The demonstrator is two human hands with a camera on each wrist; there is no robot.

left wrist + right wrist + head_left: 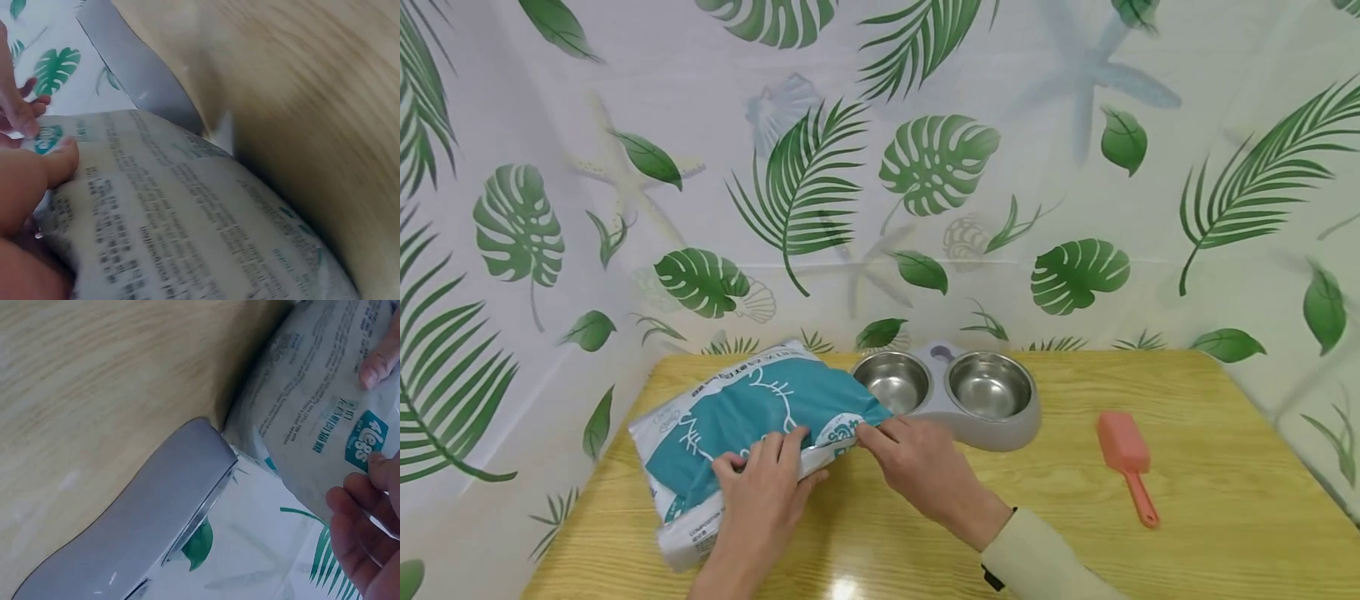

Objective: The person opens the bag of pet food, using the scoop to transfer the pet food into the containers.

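A teal and white printed bag [737,417] lies at a slant on the left of the table in the head view. My left hand [767,492] grips its near edge, thumb on the printed side in the left wrist view. At the bag's right corner, my right hand [925,467] pinches the edge between thumb and fingers. The right wrist view shows small print and a teal logo on the bag [312,412], with the right-hand fingers [362,512] beside the logo. What the bag contains is hidden.
A grey double pet bowl [981,429] with two steel dishes stands behind my right hand, close to the bag. Farther right a coral scoop [1127,458] lies on the wooden table [1225,500]. A leaf-patterned cloth [925,275] hangs behind the table.
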